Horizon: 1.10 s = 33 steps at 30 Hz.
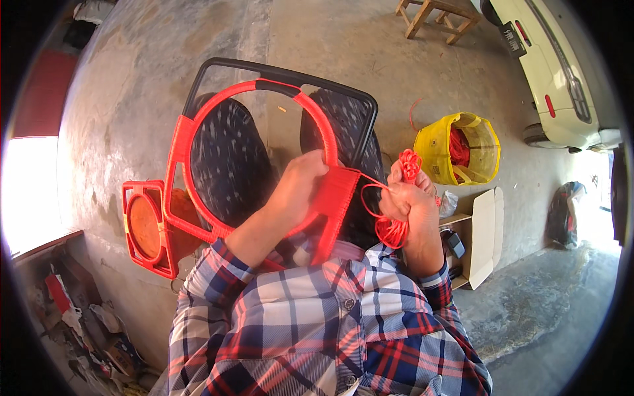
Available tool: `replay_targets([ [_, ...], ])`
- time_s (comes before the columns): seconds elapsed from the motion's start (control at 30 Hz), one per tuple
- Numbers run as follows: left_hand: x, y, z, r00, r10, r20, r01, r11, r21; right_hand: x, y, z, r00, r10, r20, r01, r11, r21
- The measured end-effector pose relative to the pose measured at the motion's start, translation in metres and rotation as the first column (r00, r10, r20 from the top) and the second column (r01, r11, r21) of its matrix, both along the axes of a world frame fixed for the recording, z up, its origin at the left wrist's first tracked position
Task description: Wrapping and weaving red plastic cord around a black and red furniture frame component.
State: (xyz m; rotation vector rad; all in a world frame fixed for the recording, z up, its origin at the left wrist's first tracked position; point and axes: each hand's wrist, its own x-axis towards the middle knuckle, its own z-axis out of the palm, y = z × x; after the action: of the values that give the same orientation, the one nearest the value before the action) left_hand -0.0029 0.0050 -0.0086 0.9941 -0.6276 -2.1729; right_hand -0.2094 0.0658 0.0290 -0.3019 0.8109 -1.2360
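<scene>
Red cord wrapping (181, 137) on a black frame (321, 125), across the lap (228, 162) and past its far edge.
Looks well along: covered over most of the ring (205, 113) and panel (338, 191), bare at the far bar (290, 74). Grips the ring beside the panel with curled left hand (297, 185), fingertips hidden; clasps bundled cord (391, 232) in right hand (411, 198), fingers folded close.

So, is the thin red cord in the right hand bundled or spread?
Bundled: the cord bunches in loops at the right hand; one strand reaches the flat red panel.
</scene>
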Motion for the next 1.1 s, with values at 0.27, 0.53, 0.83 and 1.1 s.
replay_targets([
  [0.27, 0.000, 0.000, 0.006, 0.998, -0.017, -0.056, 0.026, 0.986, 0.167, -0.057, -0.004, 0.013, 0.781, -0.229, -0.581, 0.287, 0.958, 0.009],
  [0.53, -0.001, -0.010, 0.014, 0.987, -0.159, -0.026, 0.161, 0.979, 0.126, -0.255, 0.054, -0.043, 0.671, -0.735, -0.093, 0.656, 0.648, -0.387],
  [0.83, 0.001, -0.018, 0.043, 0.972, -0.229, 0.056, 0.220, 0.967, 0.131, -0.014, -0.011, -0.021, 0.313, 0.084, -0.946, -0.717, 0.674, -0.178],
  [1.1, -0.010, -0.007, 0.046, 0.980, -0.200, -0.024, 0.201, 0.966, 0.162, 0.017, -0.065, -0.014, 0.708, -0.268, -0.653, -0.123, 0.864, -0.488],
])
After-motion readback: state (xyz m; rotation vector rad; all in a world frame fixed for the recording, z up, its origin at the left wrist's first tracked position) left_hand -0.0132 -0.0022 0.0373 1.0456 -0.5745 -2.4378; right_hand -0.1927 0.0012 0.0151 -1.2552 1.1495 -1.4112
